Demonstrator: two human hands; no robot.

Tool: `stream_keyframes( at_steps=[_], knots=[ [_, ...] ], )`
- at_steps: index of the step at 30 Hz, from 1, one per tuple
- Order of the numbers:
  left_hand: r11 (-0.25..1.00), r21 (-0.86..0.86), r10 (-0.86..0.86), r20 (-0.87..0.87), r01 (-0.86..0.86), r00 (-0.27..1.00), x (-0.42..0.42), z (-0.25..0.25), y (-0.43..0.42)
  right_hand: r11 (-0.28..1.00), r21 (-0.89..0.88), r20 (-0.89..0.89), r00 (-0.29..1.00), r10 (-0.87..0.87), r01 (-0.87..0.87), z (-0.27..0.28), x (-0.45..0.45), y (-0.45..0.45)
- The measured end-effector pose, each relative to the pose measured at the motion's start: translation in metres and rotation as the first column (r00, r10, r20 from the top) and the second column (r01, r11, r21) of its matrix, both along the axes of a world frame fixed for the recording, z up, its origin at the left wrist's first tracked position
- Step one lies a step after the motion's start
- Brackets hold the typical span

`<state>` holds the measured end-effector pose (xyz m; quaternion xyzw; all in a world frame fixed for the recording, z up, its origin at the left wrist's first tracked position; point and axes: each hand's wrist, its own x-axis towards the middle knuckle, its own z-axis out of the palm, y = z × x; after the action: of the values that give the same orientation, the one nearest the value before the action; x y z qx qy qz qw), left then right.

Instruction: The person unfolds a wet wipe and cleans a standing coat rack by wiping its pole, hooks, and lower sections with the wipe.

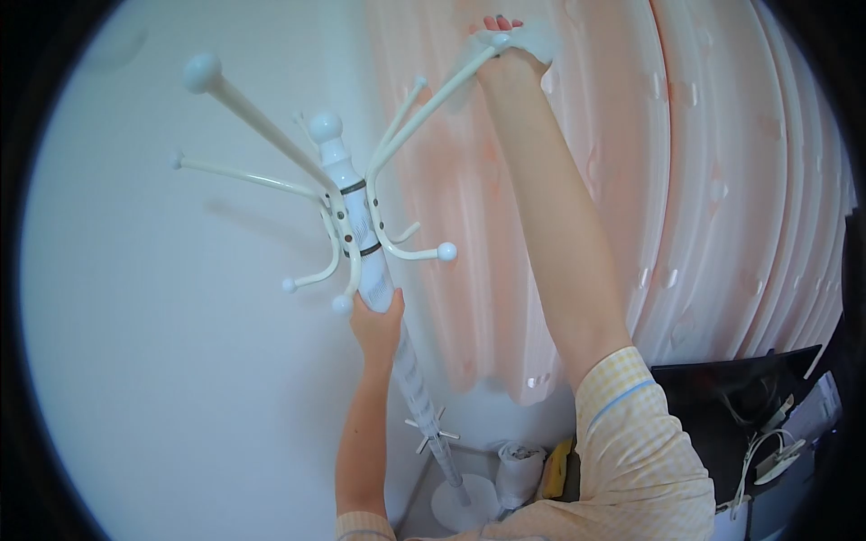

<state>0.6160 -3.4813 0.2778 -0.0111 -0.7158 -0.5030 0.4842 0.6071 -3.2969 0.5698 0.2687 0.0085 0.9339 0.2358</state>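
Note:
A white coat rack (365,230) with curved hooks and round knobs rises at a tilt from its round base (465,503). My left hand (377,326) is wrapped round its pole just below the hooks. At the top of the view, my right hand (511,43) is raised to the knobbed end of the upper right hook, closed on a thin white cloth (538,41). Part of that hand is hidden by the cloth and the knob.
Pink and white curtains (604,180) hang behind my right arm. A pale wall (162,343) fills the left side. At the lower right are a black monitor (740,383) and white cables (749,460). A white wrapped bundle (520,473) and a yellow object (557,469) stand beside the rack's base.

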Motion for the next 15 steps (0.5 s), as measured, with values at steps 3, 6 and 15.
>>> stream_keyframes(
  at_steps=[3, 6, 15],
  knots=[
    [1.0, 0.026, 0.005, 0.004, -0.005, 1.0, 0.0, 0.001, 0.003, 0.979, 0.136, -0.06, 0.987, -0.147, 0.154, -0.003, 0.013, -0.009],
    [0.999, -0.003, 0.051, 0.027, -0.051, 0.998, 0.001, 0.0, 0.001, 0.882, 0.269, -0.157, 0.921, -0.356, 0.386, -0.01, 0.009, -0.016],
    [1.0, 0.019, 0.011, -0.003, -0.011, 1.0, -0.006, -0.007, -0.002, 0.814, 0.228, -0.363, 0.823, -0.438, 0.534, -0.021, 0.019, -0.023]
  ],
)
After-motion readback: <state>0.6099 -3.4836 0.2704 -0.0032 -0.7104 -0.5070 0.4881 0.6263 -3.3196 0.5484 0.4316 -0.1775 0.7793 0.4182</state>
